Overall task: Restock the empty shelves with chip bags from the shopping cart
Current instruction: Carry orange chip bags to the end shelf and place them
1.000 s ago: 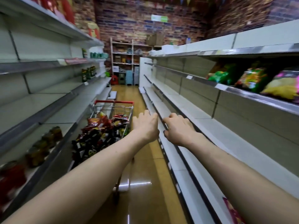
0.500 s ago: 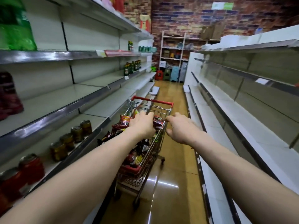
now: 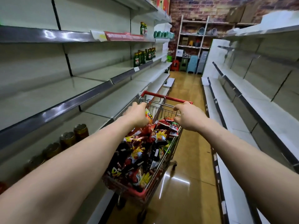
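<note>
A red-framed wire shopping cart (image 3: 163, 168) stands in the aisle, piled with several red, black and yellow chip bags (image 3: 137, 157). My left hand (image 3: 137, 114) reaches over the cart's far left corner. An orange chip bag (image 3: 149, 116) stands against its thumb side. The fingertips are hidden, so its grip is unclear. My right hand (image 3: 188, 118) has its fingers curled over the wire rail just below the red handle (image 3: 168, 98). Bare grey shelves (image 3: 90, 88) run along the left, and more bare shelves (image 3: 252, 101) line the right.
Jars (image 3: 74, 136) sit on the low left shelf close to the cart. Green bottles (image 3: 144, 55) stand further down the left shelves. Stacked stools and a rack (image 3: 192, 62) close the aisle's far end. Glossy floor (image 3: 191, 143) runs between the cart and the right shelving.
The view has swung left and down onto the cart. Both hands moved forward from hovering in the air to the cart's far end, and the right fingers have curled onto the wire rail.
</note>
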